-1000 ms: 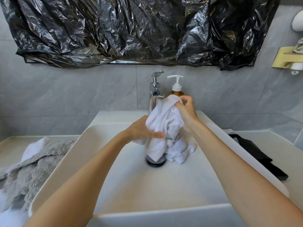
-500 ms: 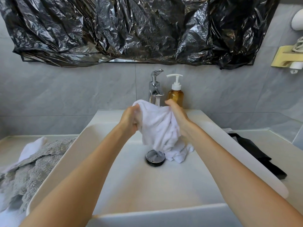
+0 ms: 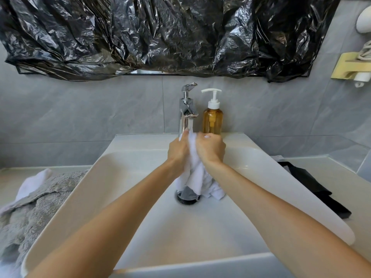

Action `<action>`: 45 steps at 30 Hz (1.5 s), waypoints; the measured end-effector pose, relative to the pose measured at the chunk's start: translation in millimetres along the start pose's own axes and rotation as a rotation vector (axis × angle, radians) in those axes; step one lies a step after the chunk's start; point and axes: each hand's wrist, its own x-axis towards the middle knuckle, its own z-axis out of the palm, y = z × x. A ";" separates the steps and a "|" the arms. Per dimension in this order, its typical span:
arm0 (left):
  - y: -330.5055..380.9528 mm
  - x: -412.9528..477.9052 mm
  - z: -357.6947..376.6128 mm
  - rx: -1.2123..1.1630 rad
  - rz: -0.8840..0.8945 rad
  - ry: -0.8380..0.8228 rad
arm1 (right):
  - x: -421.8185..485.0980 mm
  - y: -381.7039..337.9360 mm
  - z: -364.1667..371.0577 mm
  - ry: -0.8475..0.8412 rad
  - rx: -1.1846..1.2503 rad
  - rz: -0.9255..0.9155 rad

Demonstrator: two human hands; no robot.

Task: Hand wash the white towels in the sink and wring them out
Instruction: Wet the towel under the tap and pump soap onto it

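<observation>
Nearest the camera, the front rim of the white sink (image 3: pixel 180 265) crosses the bottom of the frame, and both forearms pass over it toward the centre. The basin floor between the arms is bare and offers free room on either side of the drain (image 3: pixel 187 198), which sits just below centre.

Directly above the drain, the white towel (image 3: pixel 195 171) is held upright in a bunched column; its lower tails hang down to touch the basin beside the drain. The left hand (image 3: pixel 177 152) has its fingers curled round the towel from the left. The right hand (image 3: pixel 210 149) is fisted tightly round the same upper section from the right, so that the two hands nearly meet.

Step in hand, by judgement: washing, with the cloth gripped under the faucet (image 3: pixel 186 111) (whether water is running cannot be told). Wringing would call for opposed twisting of the two grips, kept low over the basin.

Clearances: the faucet spout and the amber soap dispenser (image 3: pixel 212 117) stand just behind the knuckles, so upward or rearward travel is limited. A grey towel pile (image 3: pixel 34 203) lies at lower left, a black cloth (image 3: pixel 313 187) at right, and black plastic sheeting (image 3: pixel 160 33) hangs along the top.
</observation>
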 end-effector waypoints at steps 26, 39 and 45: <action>10.0 10.3 -66.2 0.623 0.402 -0.427 | 36.1 -3.8 -42.8 -0.331 0.055 -0.285; 4.6 -2.4 -15.0 0.048 -0.008 -0.210 | -17.9 1.1 8.1 -0.110 -0.219 -0.197; -6.5 -8.8 -3.6 0.181 0.070 0.015 | 0.1 -4.7 9.5 0.012 -0.171 -0.018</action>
